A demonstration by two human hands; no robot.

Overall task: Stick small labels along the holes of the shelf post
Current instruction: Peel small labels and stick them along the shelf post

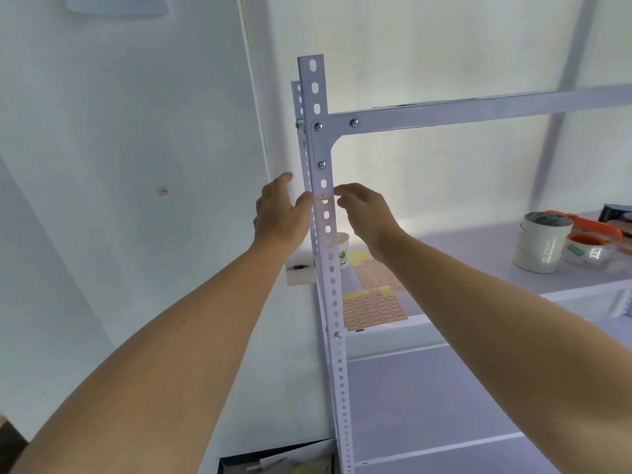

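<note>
Both my forearms are raised, reaching up at the front corner post. My left hand (278,213) sits against the post's left edge, fingers loosely curled, thumb tip pressing the front face; it holds nothing I can see. The shelf post (333,289) is white painted angle steel, upright, with a column of oval holes and zinc screws at the bracket. A small orange-printed label (322,198) sits on the front face between two holes, right at my left thumb tip. My right hand (362,217) hovers just right of the post, fingers bent, tips near the label's right end; can't tell if they touch it. Label sheets (374,311) lie flat on the shelf (478,248) below, tape rolls (542,246) far right.
</note>
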